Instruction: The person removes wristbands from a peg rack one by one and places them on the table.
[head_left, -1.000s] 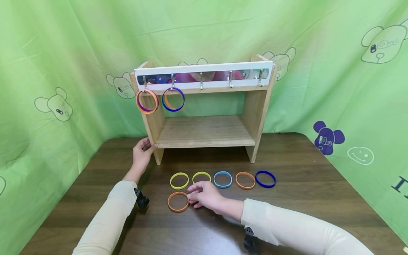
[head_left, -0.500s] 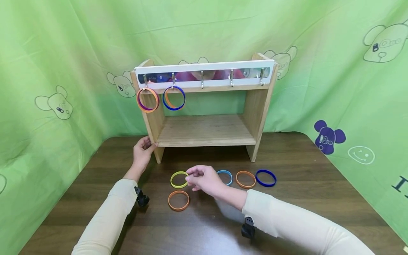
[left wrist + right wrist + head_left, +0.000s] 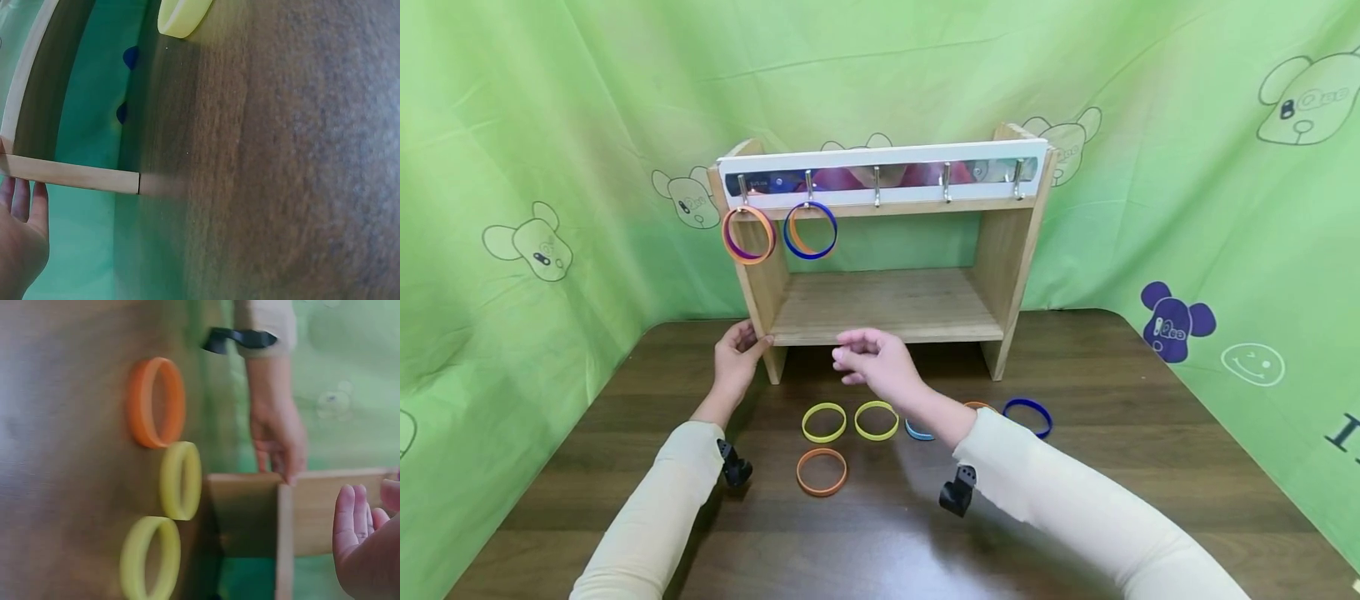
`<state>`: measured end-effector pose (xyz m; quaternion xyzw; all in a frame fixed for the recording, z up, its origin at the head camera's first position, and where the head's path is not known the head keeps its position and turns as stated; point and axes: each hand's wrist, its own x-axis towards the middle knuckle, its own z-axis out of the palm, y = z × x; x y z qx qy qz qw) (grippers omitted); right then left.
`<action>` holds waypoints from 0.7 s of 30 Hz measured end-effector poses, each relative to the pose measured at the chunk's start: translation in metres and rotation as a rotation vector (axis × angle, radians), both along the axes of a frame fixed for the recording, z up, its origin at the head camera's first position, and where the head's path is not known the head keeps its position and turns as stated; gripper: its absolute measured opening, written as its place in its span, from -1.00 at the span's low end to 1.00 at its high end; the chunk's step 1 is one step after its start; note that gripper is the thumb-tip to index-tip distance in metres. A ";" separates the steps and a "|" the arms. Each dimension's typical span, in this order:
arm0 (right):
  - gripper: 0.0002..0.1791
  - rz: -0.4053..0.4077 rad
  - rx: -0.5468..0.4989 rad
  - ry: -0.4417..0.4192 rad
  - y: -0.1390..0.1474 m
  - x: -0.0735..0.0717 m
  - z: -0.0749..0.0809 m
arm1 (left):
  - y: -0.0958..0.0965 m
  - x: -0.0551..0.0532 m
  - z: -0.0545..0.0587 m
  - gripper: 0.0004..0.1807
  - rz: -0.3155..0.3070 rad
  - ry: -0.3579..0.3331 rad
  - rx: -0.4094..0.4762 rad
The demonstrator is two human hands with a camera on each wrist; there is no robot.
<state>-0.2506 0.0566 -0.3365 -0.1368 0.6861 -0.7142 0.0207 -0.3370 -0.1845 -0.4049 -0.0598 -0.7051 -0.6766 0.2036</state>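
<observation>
My left hand (image 3: 735,363) grips the lower left side panel of a wooden shelf (image 3: 887,304), thumb on the front edge and fingers on the outer side. Raised in front of the shelf board, my right hand (image 3: 877,364) has loosely bent fingers with nothing between them. Silicone wristbands lie on the table below it: a left yellow wristband (image 3: 806,429), a right yellow wristband (image 3: 859,429), and an orange wristband (image 3: 800,479) nearer me. My right forearm partly covers a light blue wristband (image 3: 917,433) and another orange one (image 3: 981,406). A dark blue wristband (image 3: 1028,402) lies farthest right.
A white rail (image 3: 887,156) with several metal hooks spans the shelf's top front. An orange and a purple wristband (image 3: 725,237) hang from the leftmost hook; blue and orange ones (image 3: 833,237) hang from the second. Green cloth (image 3: 925,67) surrounds the brown table (image 3: 850,550).
My right hand has risen from beside the near orange wristband, past the yellow ones, toward the shelf, uncovering the right yellow wristband. My left hand keeps its place on the shelf.
</observation>
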 end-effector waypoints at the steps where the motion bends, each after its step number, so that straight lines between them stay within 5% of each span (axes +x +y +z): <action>1: -0.72 -0.003 -0.022 0.012 0.000 -0.003 0.004 | 0.000 0.000 0.000 -0.63 -0.002 0.001 0.002; 8: -0.73 -0.047 -0.155 0.103 -0.005 -0.023 0.036 | -0.001 0.002 0.002 -0.60 -0.015 -0.041 0.005; 12: -0.73 -0.069 -0.205 0.137 -0.006 -0.029 0.051 | 0.001 0.013 0.014 -0.60 -0.027 -0.055 -0.012; 21: -0.72 -0.082 -0.251 0.144 -0.011 -0.035 0.065 | 0.006 0.027 0.027 -0.61 -0.032 -0.057 -0.030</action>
